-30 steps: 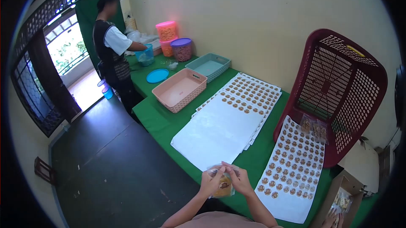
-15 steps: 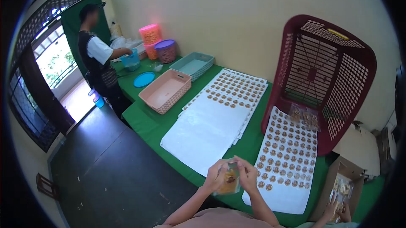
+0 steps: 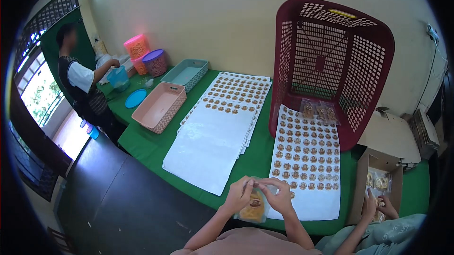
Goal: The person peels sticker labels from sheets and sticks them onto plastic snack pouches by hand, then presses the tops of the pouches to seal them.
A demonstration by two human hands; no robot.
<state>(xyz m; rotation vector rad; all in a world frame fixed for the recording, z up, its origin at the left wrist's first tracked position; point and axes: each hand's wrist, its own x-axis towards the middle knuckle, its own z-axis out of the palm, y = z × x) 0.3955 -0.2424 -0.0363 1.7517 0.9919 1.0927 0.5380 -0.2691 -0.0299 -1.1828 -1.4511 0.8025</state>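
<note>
left hand [image 3: 238, 197] and right hand [image 3: 281, 198] drew closer, fingers [image 3: 271, 182] pinching the filled bag [image 3: 253, 209]

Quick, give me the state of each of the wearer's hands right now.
Left hand: closed, pinching the top of the clear bag.
Right hand: closed, pinching the same bag's top.

- view swung right, shifting the peach basket [image 3: 160, 107] leftward
- lower middle: hands [image 3: 238, 197], apart half a second ago, now meet at the top of the bag [image 3: 254, 210]
- lower right: a co-worker's green sleeve [image 3: 396, 231] has appeared
</note>
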